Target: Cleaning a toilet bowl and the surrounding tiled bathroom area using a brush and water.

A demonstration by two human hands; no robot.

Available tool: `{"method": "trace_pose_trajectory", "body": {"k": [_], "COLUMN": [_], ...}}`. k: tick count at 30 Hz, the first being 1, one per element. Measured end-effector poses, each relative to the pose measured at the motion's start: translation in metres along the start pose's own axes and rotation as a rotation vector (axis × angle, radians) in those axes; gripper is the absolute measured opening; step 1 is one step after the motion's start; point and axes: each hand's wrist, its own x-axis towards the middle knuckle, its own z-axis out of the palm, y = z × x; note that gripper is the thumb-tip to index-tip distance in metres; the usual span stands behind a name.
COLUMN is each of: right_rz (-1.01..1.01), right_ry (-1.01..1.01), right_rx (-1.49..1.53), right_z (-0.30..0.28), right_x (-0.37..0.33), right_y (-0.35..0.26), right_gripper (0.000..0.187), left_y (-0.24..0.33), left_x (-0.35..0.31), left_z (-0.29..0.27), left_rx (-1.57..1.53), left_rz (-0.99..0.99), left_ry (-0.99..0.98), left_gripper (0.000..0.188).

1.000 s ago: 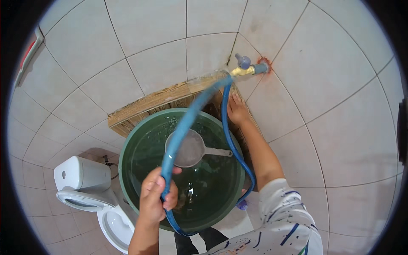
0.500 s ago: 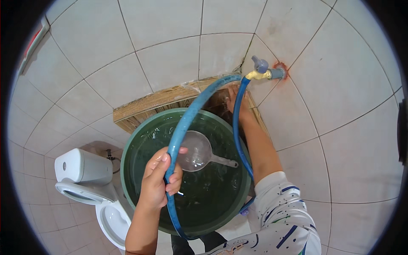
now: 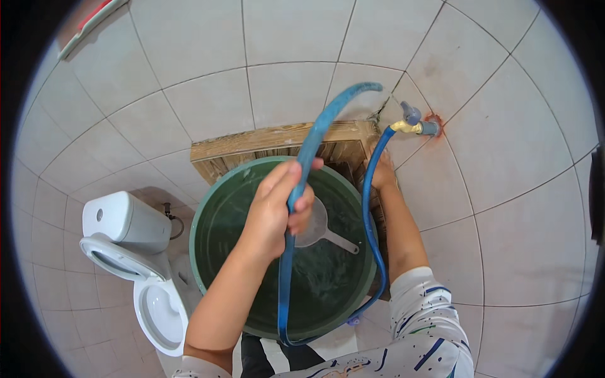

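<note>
My left hand (image 3: 282, 205) is closed around a blue hose (image 3: 318, 129), above a big green tub (image 3: 196, 252) of water. The hose's free end curves up toward the wall corner, and a faint streak like water shows just past it. In the tub floats a clear plastic dipper (image 3: 318, 223), partly hidden by my left hand. My right hand (image 3: 382, 170) reaches to the right end of a wood-patterned ledge (image 3: 252, 140) behind the tub. Its fingers look stretched out against the surface, partly covered by the hose. Nothing shows in that hand.
A yellow tap (image 3: 406, 127) with a grey handle juts from the right wall, and the hose's other end is fitted on it. From there the hose loops down the tub's right side. A white toilet (image 3: 135, 220) with its lid raised stands at left.
My left hand has lifted the hose up and to the right, so its free end now points higher at the corner. My right hand stays by the ledge's right end. The view has shifted slightly.
</note>
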Motion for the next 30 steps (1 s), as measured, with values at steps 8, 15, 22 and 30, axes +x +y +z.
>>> {"method": "trace_pose_trajectory", "body": {"k": [8,15,22,30], "right_rz": [-0.156,0.118,0.136,0.413], "right_ry": [0.017,0.09,-0.335,-0.147], "right_rx": [0.188,0.551,1.992,1.603], "right_z": [-0.039,-0.087,-0.174,-0.212], "right_x": [-0.131,-0.187,-0.154,-0.152], "right_y": [0.024,-0.01,-0.152,-0.222], "right_gripper": [0.047,0.039,0.038,0.031], "left_y": [0.026,0.022,-0.057,-0.092], "left_x": [-0.031,-0.046,-0.039,-0.085], "left_z": [-0.039,-0.039,0.009,-0.018], "left_rx": [-0.076,-0.043,0.152,0.172], "left_rz": [0.085,0.085,0.04,0.069], "left_ry": [0.098,0.135,0.028,-0.09], "left_gripper": [0.031,0.029,0.021,0.033]}}
